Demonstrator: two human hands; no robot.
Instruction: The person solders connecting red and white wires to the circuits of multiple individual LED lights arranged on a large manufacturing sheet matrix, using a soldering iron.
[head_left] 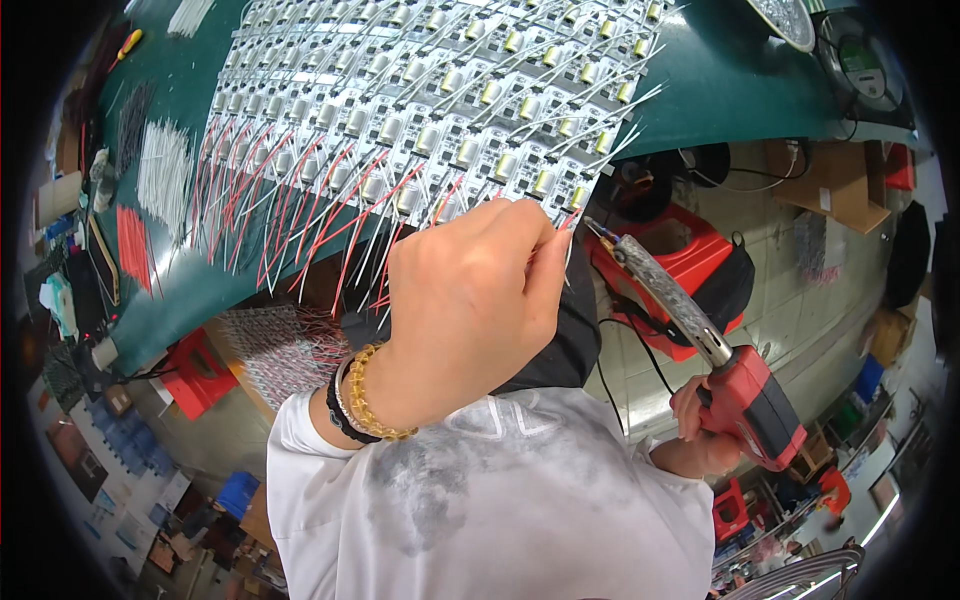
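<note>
Green matting is covering the table [720, 80], which is filling the upper part of the head view from ten to two o'clock. White circuit boards [420, 100] are lying on it in tight overlapping rows, each carrying a pale cylindrical part, with red wires [330, 215] and white wires [375, 240] trailing off the near edge toward seven o'clock. The left hand [470, 300] is sitting at the centre, fingers pinched together at one o'clock against the nearest corner board at the table edge, where thin wire ends are meeting it; what exactly it is pinching is hidden behind the fingers. A yellow bead bracelet [375, 395] and a dark band are circling that wrist. The right hand [700, 430], at four o'clock, is clenching the red grip of a soldering iron [690, 320], whose metal barrel is slanting up toward eleven o'clock, its tip lying just beside the left fingertips and the corner board. Loose bundles of white wires [165, 170] and red wires [132, 245] are lying on the table at nine o'clock. A red stool [690, 265] is standing on the floor at three o'clock.
</note>
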